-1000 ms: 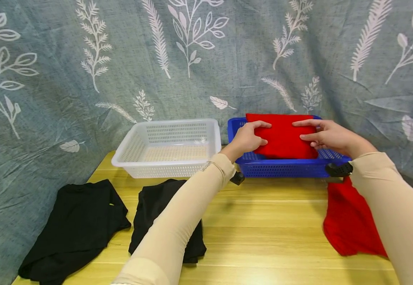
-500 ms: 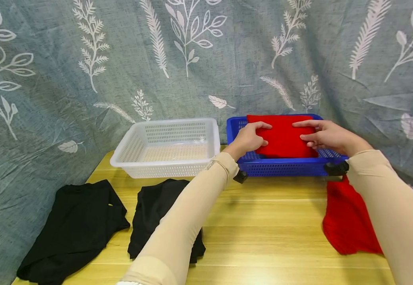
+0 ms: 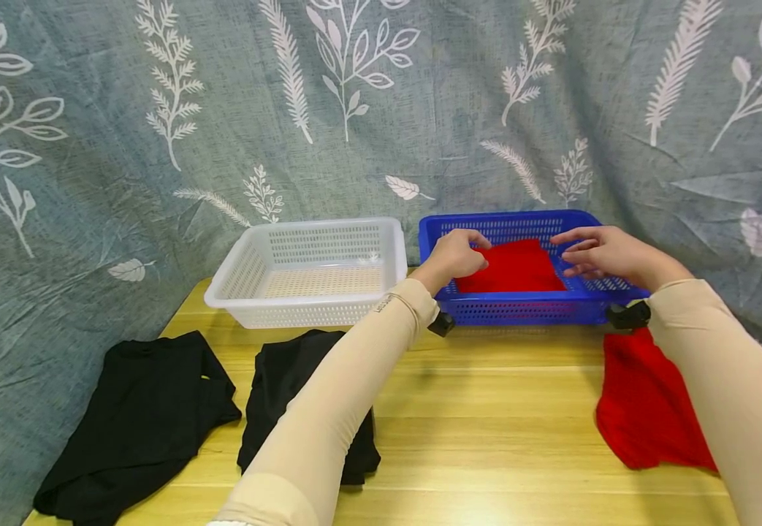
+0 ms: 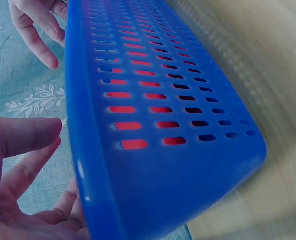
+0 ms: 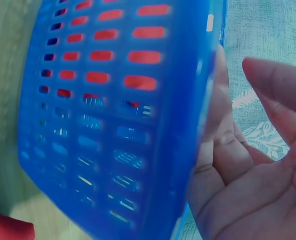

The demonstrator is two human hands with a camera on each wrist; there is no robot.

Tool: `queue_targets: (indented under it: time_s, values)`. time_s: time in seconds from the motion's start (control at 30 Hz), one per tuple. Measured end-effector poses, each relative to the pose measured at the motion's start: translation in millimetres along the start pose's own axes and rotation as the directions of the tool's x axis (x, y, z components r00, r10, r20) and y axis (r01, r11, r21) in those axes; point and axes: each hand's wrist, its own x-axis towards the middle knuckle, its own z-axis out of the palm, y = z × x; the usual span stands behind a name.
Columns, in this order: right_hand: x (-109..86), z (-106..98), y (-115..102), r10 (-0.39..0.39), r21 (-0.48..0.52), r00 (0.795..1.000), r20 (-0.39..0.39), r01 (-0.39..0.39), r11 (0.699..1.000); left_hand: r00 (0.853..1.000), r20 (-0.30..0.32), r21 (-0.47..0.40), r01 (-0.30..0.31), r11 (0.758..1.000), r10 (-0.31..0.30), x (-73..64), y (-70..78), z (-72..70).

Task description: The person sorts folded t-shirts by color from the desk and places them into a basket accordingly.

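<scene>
A folded red cloth [image 3: 515, 267] lies inside the blue perforated basket [image 3: 519, 308] at the back right. Over the basket's left end is my left hand [image 3: 454, 256], fingers relaxed and apart from the cloth. My right hand [image 3: 614, 254] hovers at the basket's right end with its fingers loosely spread and nothing in them. In the left wrist view, the red shows through the slots of the basket wall [image 4: 153, 190], and the thumb and fingers [image 4: 22, 140] stand beside the rim. The right wrist view has the right hand [image 5: 253, 175] just past the rim, thumb apart from the fingers.
A white perforated basket [image 3: 308, 314] stands left of the blue one. Two black garments, one at far left [image 3: 144, 416] and one partly under my left sleeve [image 3: 288, 372], lie on the wooden table [image 3: 486, 438]. Another red garment [image 3: 646, 409] lies at right. A patterned curtain [image 3: 354, 168] hangs behind.
Both hands have let go of the folded red cloth. It has dropped lower into the blue basket, and its back edge no longer rises above the rim. The hands stay above the basket, fingers looser.
</scene>
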Motion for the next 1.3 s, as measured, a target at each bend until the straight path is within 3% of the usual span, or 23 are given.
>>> queue_targets:
  time_s: [0.23, 0.43, 0.67, 0.87, 1.3]
  values:
    - [-2.7, -0.6, -0.1, 0.004, 0.004, 1.0, 0.024, -0.004, 1.0, 0.998, 0.064, -0.038, -0.007, 0.999, 0.009, 0.4, 4.2, 2.0]
    - [-5.2, -2.2, -1.5, 0.007, -0.01, 0.999, 0.034, -0.006, 1.0, 0.993, 0.12, -0.112, 0.006, 0.994, 0.008, -9.0, 13.1, 4.5]
    - [-13.6, -4.4, 1.9, 0.006, -0.061, 1.0, 0.024, -0.005, 0.998, 0.984, 0.161, -0.117, -0.063, 0.991, 0.081, -21.1, 23.2, 9.6]
    - [-22.1, -5.6, 3.7, -0.007, -0.072, 1.0, 0.016, 0.008, 0.997, 0.972, 0.21, -0.151, -0.075, 0.986, 0.106, -28.9, 27.1, 12.2]
    - [-42.9, -16.6, 13.8, -0.027, -0.034, 0.999, -0.042, 0.026, 0.999, 0.963, 0.24, -0.146, -0.088, 0.985, 0.122, -44.7, 28.4, 17.3]
